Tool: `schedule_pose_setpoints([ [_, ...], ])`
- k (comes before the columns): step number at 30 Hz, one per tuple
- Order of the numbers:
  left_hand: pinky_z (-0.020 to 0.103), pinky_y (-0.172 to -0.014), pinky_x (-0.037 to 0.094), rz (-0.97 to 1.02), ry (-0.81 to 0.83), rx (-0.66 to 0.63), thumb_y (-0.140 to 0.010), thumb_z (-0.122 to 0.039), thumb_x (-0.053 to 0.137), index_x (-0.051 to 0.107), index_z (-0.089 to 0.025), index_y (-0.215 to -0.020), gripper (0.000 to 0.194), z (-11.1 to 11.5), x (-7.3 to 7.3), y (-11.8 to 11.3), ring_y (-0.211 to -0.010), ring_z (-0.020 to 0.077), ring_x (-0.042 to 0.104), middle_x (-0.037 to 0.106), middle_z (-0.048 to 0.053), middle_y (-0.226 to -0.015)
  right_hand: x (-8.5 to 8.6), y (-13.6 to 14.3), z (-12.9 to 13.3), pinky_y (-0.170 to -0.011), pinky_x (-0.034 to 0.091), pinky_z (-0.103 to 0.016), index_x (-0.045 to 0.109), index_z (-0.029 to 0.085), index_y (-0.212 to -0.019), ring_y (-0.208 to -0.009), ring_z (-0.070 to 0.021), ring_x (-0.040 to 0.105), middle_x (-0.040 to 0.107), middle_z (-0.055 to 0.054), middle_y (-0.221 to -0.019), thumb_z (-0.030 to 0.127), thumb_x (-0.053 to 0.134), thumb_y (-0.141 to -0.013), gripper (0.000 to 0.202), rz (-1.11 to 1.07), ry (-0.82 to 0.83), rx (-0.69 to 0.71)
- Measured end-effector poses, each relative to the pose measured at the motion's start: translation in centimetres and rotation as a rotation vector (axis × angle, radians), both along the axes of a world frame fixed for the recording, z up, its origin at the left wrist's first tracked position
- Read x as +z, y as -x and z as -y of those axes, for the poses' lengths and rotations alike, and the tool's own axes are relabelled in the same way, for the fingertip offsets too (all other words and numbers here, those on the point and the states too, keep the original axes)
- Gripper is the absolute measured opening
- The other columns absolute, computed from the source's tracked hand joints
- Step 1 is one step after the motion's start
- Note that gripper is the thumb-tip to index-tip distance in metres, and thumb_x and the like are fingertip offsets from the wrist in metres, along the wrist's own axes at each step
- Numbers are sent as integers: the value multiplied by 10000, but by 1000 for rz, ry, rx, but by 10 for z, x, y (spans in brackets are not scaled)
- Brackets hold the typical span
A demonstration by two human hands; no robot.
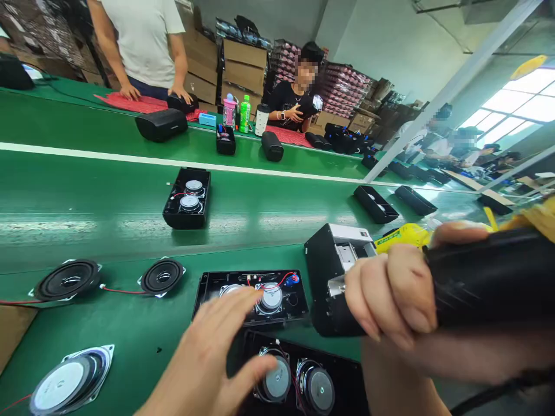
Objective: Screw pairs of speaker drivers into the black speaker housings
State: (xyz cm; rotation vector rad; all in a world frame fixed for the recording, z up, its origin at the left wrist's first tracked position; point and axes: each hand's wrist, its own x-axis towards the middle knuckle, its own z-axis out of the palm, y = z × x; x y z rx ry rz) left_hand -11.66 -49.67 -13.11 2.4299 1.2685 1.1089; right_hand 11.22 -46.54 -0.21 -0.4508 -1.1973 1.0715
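My left hand [208,346] reaches out with fingers stretched and thumb apart, holding nothing. It hovers in front of a black speaker housing [199,297] fitted with two round speaker drivers and a blue-ended red wire. Partly behind my thumb lies a nearer open housing [347,381], also with two drivers [321,390]. On the right, my right hand [394,289] is wrapped around a thick black cylindrical tool, seemingly an electric screwdriver [489,277]; its tip is not visible. Beside that hand stands a black box-shaped device with a white top [323,283], partly covered by my fingers.
Loose speaker drivers [69,280] [162,276] [65,378] lie on the left. An open housing [186,219] sits on the green belt [108,202]; more stand farther right. Across it, co-workers [139,46] [288,98] handle black speakers near bottles [245,112]. A yellow bag [403,236] lies behind the device.
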Motion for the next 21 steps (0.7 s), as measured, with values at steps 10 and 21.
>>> schedule_pose_setpoints([
  [10, 748, -1242, 383, -321, 38, -103, -834, -499, 891, 698, -354, -1408, 623, -19, -19, 27, -1597, 432, 424, 469, 152, -1719, -54, 64, -66, -354, 391, -235, 663, 290, -1189, -367, -106, 430, 570, 69, -629, 818, 658, -890, 607, 34, -82, 77],
  [21, 810, -1256, 272, -326, 184, -208, -840, -798, 744, 704, -338, -1456, 769, -40, -20, 13, -1598, 510, 368, 411, 199, -1743, -87, 74, -78, -380, 392, -253, 579, 252, -1233, -379, -115, 469, 589, 68, -641, 848, 647, -875, 699, 116, 29, 36],
])
